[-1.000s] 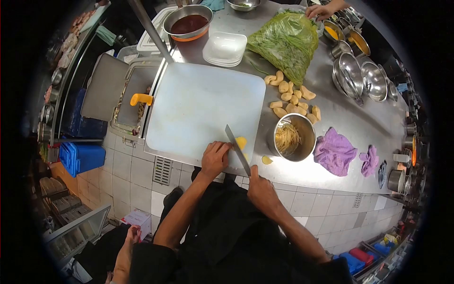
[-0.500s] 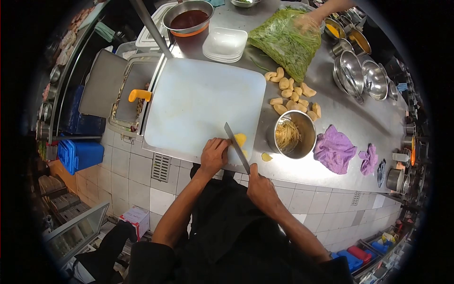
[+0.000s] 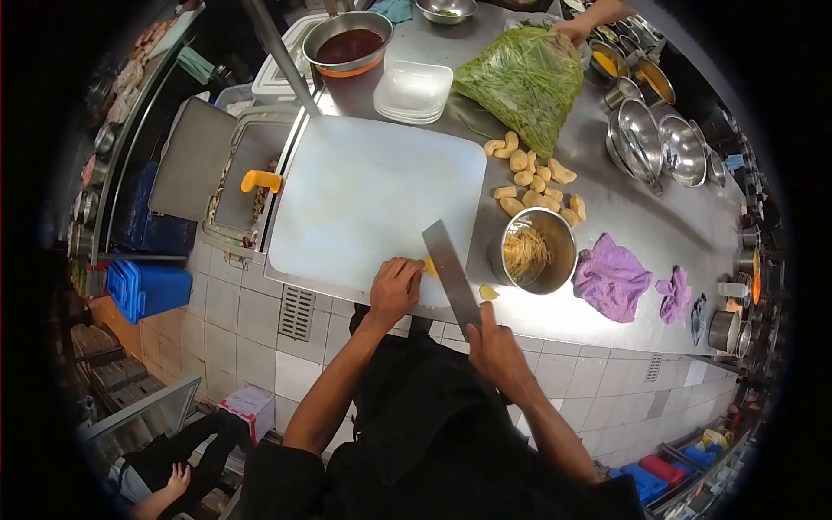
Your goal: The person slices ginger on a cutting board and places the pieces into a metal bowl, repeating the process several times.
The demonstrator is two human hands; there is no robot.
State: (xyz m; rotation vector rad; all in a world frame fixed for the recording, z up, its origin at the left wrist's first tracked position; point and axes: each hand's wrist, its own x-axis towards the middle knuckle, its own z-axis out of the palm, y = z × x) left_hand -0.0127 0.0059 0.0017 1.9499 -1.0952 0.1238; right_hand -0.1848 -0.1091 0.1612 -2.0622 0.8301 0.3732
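Observation:
At the near edge of the white cutting board (image 3: 373, 191), my left hand (image 3: 396, 286) is closed, its curled fingertips against a small yellow piece of ginger (image 3: 431, 266). My right hand (image 3: 501, 354) grips the handle of a broad-bladed knife (image 3: 452, 273), whose blade slants across the board's right side, just right of the ginger. The blade partly covers the ginger. A thin yellow slice (image 3: 489, 293) lies on the steel table beside the board. To the right, a steel pot (image 3: 565, 251) holds pale yellow shreds (image 3: 525, 255). Several peeled pieces of ginger (image 3: 511, 205) lie behind the pot.
Stacked white dishes (image 3: 414, 91) and a container of dark red liquid (image 3: 350, 48) stand behind the board. Another person's hand (image 3: 572, 31) is at a plastic bag of greens (image 3: 524, 82). Purple cloths (image 3: 612, 277) and steel bowls (image 3: 641, 139) are at right. An orange handle (image 3: 261, 180) is left.
The knife has shifted right, away from my left fingers, and its blade now shows its broad side. My right hand moved right and slightly down. The other person's hand moved up the bag.

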